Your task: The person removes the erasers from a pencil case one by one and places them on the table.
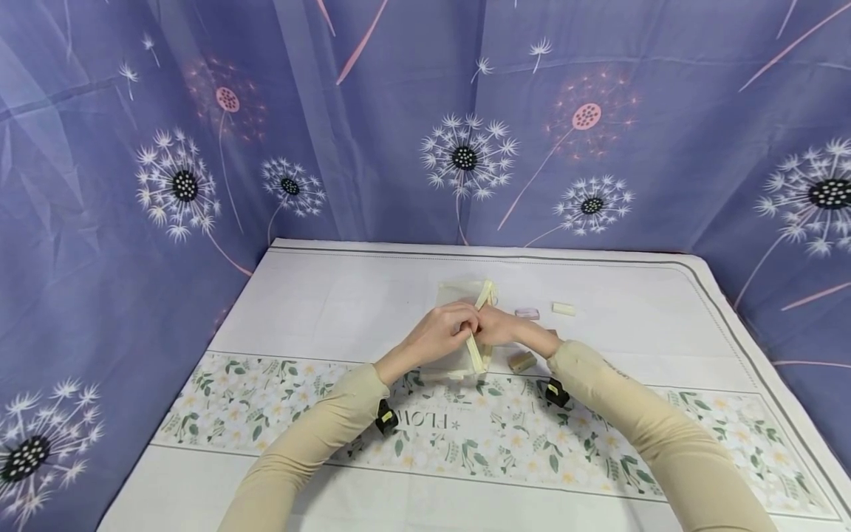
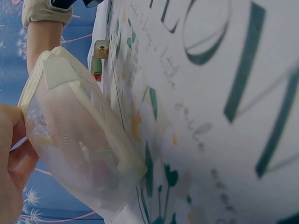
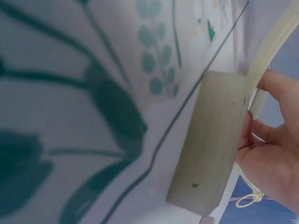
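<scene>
A see-through mesh pouch (image 1: pixel 455 295) with cream edging stands at mid-table. My left hand (image 1: pixel 439 326) pinches the edge of its opening; thumb and fingers meet at the rim in the left wrist view. My right hand (image 1: pixel 497 325) reaches into the pouch mouth, and its blurred shape shows through the mesh (image 2: pixel 70 121). Curled fingers (image 3: pixel 268 133) of this hand show beside the cream rim in the right wrist view; whether they hold anything is hidden. A pale olive, stone-like block (image 3: pixel 208 144) lies near the right wrist.
Right of the pouch lie a purplish block (image 1: pixel 527 314), a pale yellow block (image 1: pixel 563 308) and a brownish block (image 1: pixel 552 333) partly behind the right wrist. The white tablecloth (image 1: pixel 346 295) has a floral band. A blue dandelion curtain (image 1: pixel 372 148) closes off the back and sides.
</scene>
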A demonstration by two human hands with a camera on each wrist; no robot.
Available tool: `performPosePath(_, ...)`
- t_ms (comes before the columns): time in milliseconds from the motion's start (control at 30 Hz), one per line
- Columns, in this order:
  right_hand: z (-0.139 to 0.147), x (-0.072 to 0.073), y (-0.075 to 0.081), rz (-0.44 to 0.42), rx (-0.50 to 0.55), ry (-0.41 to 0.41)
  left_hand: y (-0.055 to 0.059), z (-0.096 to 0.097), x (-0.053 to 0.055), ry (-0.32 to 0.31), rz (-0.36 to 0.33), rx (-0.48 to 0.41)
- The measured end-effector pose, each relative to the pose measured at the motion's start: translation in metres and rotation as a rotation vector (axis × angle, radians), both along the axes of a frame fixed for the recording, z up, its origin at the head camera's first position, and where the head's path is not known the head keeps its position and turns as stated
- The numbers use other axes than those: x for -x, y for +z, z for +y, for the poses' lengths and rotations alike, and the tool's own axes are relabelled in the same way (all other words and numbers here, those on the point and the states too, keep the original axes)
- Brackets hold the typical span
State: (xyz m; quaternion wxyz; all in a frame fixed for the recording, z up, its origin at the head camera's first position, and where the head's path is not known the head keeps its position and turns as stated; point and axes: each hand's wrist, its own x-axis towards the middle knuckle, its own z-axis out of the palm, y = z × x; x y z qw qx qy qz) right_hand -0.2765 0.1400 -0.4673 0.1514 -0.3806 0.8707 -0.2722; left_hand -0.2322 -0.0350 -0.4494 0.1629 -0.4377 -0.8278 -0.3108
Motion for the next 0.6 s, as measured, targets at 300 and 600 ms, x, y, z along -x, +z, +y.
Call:
performPosePath(300,0.0029,0.0006,-0.0007,0.129,-0.031,0.027,-0.0023,0.0010,-0.0006,-0.002,0.006,0.010)
performPosePath(600,0.0048,-0.0004,0.0004,0.140,-0.083,-0.009,-0.0015,0.0015,-0.0012,0.008,0.018,0.016)
